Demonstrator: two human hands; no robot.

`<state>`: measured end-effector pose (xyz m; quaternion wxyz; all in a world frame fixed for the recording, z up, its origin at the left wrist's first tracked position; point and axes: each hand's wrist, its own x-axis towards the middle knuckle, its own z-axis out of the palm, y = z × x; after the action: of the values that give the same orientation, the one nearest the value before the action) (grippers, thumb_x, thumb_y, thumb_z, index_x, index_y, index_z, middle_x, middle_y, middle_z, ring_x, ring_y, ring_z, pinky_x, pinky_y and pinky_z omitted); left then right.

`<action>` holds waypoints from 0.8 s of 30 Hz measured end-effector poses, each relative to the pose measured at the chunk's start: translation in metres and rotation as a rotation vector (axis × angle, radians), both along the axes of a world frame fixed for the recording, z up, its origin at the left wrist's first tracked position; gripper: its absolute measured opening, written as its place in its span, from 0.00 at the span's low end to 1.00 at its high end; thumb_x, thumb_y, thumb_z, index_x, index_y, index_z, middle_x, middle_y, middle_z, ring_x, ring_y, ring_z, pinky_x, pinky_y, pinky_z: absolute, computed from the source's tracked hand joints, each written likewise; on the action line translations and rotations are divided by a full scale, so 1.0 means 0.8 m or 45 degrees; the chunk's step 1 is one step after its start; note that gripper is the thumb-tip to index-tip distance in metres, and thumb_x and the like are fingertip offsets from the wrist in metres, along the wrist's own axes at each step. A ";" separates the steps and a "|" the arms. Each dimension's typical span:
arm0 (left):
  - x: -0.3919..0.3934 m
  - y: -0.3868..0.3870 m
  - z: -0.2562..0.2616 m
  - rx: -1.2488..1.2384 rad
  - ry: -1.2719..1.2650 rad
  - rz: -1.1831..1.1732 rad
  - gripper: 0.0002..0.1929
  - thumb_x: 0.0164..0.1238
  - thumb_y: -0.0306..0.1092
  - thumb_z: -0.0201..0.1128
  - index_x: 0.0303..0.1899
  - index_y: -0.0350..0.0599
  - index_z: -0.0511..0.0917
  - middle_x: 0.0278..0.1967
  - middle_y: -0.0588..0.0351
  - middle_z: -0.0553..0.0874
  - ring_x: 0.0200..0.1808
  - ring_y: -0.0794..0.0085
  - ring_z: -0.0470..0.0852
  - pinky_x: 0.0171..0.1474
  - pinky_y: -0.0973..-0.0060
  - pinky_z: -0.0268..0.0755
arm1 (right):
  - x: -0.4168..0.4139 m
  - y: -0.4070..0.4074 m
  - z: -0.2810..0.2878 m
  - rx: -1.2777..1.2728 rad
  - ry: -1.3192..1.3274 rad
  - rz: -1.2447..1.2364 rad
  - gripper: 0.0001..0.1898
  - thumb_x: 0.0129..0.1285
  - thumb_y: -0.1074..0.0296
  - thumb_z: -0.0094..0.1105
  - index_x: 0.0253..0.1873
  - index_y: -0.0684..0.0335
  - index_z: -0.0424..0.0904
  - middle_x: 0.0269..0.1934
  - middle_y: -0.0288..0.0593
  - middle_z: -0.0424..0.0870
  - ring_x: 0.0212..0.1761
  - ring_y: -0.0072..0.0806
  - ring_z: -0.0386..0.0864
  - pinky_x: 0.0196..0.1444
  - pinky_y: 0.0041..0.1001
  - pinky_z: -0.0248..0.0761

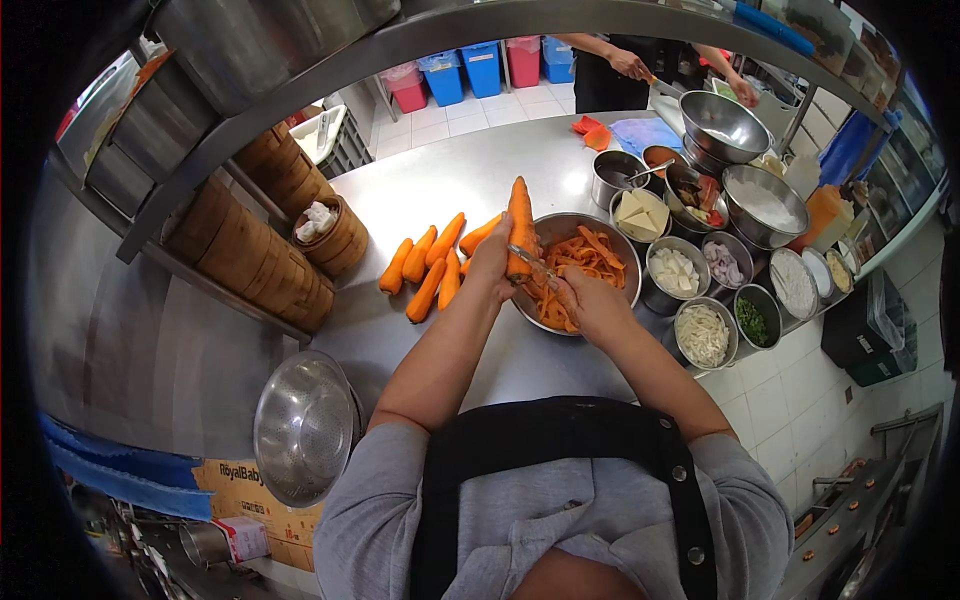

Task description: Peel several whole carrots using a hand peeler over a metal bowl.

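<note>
My left hand grips a large carrot, its tip pointing away from me, at the left rim of a steel bowl. In my right hand is a peeler, its head against the thick lower part of the carrot. Orange carrot peelings fill much of the bowl beneath. Several smooth orange carrots lie on the steel table to the left of my hands.
Steel containers of chopped food crowd the right side. Bamboo steamers stand at left, a steel colander at lower left. A steel shelf crosses overhead. Across the table, another person's hands work near a large mixing bowl.
</note>
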<state>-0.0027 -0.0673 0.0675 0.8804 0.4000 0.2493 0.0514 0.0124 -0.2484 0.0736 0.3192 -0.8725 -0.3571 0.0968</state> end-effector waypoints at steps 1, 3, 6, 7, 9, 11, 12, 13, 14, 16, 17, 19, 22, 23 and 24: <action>0.001 -0.001 -0.001 0.000 -0.001 -0.002 0.23 0.74 0.53 0.45 0.49 0.39 0.69 0.36 0.49 0.79 0.32 0.65 0.81 0.34 0.68 0.78 | 0.000 -0.001 0.001 -0.011 -0.004 -0.002 0.18 0.71 0.50 0.44 0.39 0.62 0.69 0.29 0.55 0.78 0.34 0.53 0.78 0.37 0.44 0.68; 0.005 -0.004 -0.003 -0.037 -0.036 -0.057 0.21 0.74 0.52 0.45 0.48 0.40 0.71 0.33 0.51 0.80 0.31 0.66 0.80 0.34 0.68 0.77 | 0.004 -0.004 -0.001 -0.031 -0.013 -0.010 0.18 0.71 0.50 0.44 0.39 0.61 0.69 0.29 0.55 0.78 0.34 0.53 0.78 0.37 0.44 0.68; -0.002 -0.006 -0.003 -0.036 -0.113 -0.127 0.21 0.74 0.51 0.46 0.48 0.40 0.71 0.33 0.51 0.80 0.33 0.66 0.81 0.35 0.67 0.77 | 0.006 -0.001 0.002 -0.054 -0.024 -0.008 0.18 0.71 0.50 0.42 0.41 0.60 0.69 0.31 0.55 0.80 0.36 0.52 0.79 0.38 0.45 0.69; -0.004 -0.012 0.000 -0.036 -0.113 -0.136 0.21 0.74 0.51 0.46 0.48 0.40 0.71 0.33 0.51 0.80 0.33 0.66 0.81 0.35 0.67 0.77 | 0.008 -0.001 0.003 -0.058 -0.026 0.003 0.18 0.71 0.49 0.39 0.42 0.59 0.70 0.32 0.54 0.81 0.37 0.51 0.80 0.39 0.46 0.70; -0.016 -0.024 0.009 -0.023 -0.099 -0.110 0.21 0.74 0.51 0.47 0.49 0.40 0.70 0.33 0.52 0.80 0.32 0.66 0.82 0.34 0.69 0.79 | 0.026 0.002 -0.001 -0.001 -0.027 -0.048 0.19 0.72 0.50 0.39 0.42 0.60 0.70 0.33 0.54 0.81 0.37 0.52 0.79 0.39 0.46 0.69; -0.029 -0.029 -0.004 -0.029 -0.128 -0.210 0.20 0.74 0.50 0.47 0.49 0.40 0.69 0.34 0.52 0.80 0.31 0.67 0.82 0.32 0.70 0.79 | 0.050 0.004 -0.010 0.058 -0.028 -0.104 0.19 0.72 0.50 0.38 0.42 0.61 0.71 0.33 0.55 0.81 0.38 0.52 0.79 0.40 0.46 0.69; -0.036 -0.031 -0.010 -0.037 -0.159 -0.303 0.20 0.74 0.50 0.48 0.50 0.40 0.69 0.34 0.52 0.80 0.29 0.67 0.82 0.31 0.71 0.79 | 0.064 0.005 -0.016 0.178 -0.041 -0.086 0.20 0.72 0.50 0.38 0.42 0.62 0.71 0.34 0.56 0.81 0.38 0.53 0.79 0.40 0.46 0.69; -0.044 -0.035 -0.009 -0.034 -0.154 -0.315 0.20 0.74 0.50 0.48 0.50 0.40 0.69 0.34 0.52 0.80 0.29 0.67 0.82 0.31 0.71 0.79 | 0.076 0.006 -0.020 0.299 -0.052 -0.072 0.21 0.72 0.50 0.37 0.42 0.64 0.72 0.34 0.57 0.81 0.39 0.53 0.79 0.41 0.45 0.69; -0.054 -0.038 -0.006 -0.036 -0.149 -0.314 0.20 0.74 0.50 0.48 0.51 0.40 0.69 0.34 0.51 0.80 0.28 0.68 0.82 0.29 0.73 0.79 | 0.087 0.008 -0.023 0.176 0.019 -0.123 0.22 0.73 0.50 0.37 0.41 0.66 0.73 0.34 0.57 0.80 0.40 0.53 0.79 0.42 0.43 0.70; -0.072 -0.038 -0.008 -0.038 -0.141 -0.308 0.20 0.74 0.50 0.48 0.51 0.41 0.68 0.34 0.51 0.80 0.26 0.68 0.82 0.27 0.74 0.79 | 0.091 0.015 -0.017 0.161 0.071 -0.103 0.23 0.73 0.49 0.36 0.42 0.65 0.73 0.34 0.57 0.80 0.39 0.52 0.79 0.41 0.42 0.70; -0.079 -0.035 -0.009 -0.003 -0.140 -0.312 0.21 0.74 0.50 0.48 0.52 0.40 0.69 0.34 0.51 0.81 0.26 0.68 0.82 0.27 0.73 0.79 | 0.091 0.017 -0.015 0.145 0.119 -0.078 0.24 0.73 0.47 0.35 0.42 0.65 0.73 0.33 0.56 0.80 0.38 0.52 0.79 0.41 0.41 0.71; -0.092 -0.027 -0.010 0.041 -0.141 -0.318 0.22 0.73 0.51 0.48 0.53 0.40 0.69 0.34 0.51 0.81 0.27 0.68 0.82 0.27 0.72 0.79 | 0.094 0.026 -0.031 0.147 0.035 -0.062 0.25 0.73 0.46 0.34 0.43 0.64 0.73 0.33 0.56 0.80 0.36 0.51 0.79 0.40 0.41 0.71; -0.107 -0.027 -0.006 0.109 -0.167 -0.370 0.21 0.73 0.51 0.48 0.51 0.41 0.68 0.35 0.52 0.80 0.27 0.70 0.81 0.26 0.75 0.78 | 0.103 0.030 -0.033 0.057 0.106 -0.147 0.25 0.72 0.45 0.33 0.43 0.63 0.72 0.32 0.56 0.79 0.34 0.50 0.78 0.39 0.40 0.71; -0.117 -0.037 0.003 0.143 -0.202 -0.428 0.21 0.73 0.52 0.47 0.51 0.41 0.69 0.35 0.52 0.80 0.26 0.70 0.81 0.26 0.75 0.78 | 0.107 0.025 -0.031 -0.031 0.262 -0.255 0.25 0.72 0.44 0.33 0.43 0.63 0.72 0.31 0.56 0.78 0.33 0.50 0.78 0.38 0.40 0.71; -0.123 -0.040 0.010 0.180 -0.240 -0.474 0.22 0.73 0.52 0.47 0.51 0.42 0.69 0.35 0.51 0.80 0.26 0.70 0.81 0.25 0.75 0.77 | 0.105 0.017 -0.031 0.050 0.256 -0.249 0.25 0.72 0.44 0.34 0.42 0.62 0.72 0.31 0.55 0.79 0.33 0.49 0.78 0.39 0.39 0.71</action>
<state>-0.1012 -0.0995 0.0756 0.8639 0.4933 0.0836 -0.0574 0.0962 -0.2345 0.0489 0.3784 -0.8825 -0.2385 0.1452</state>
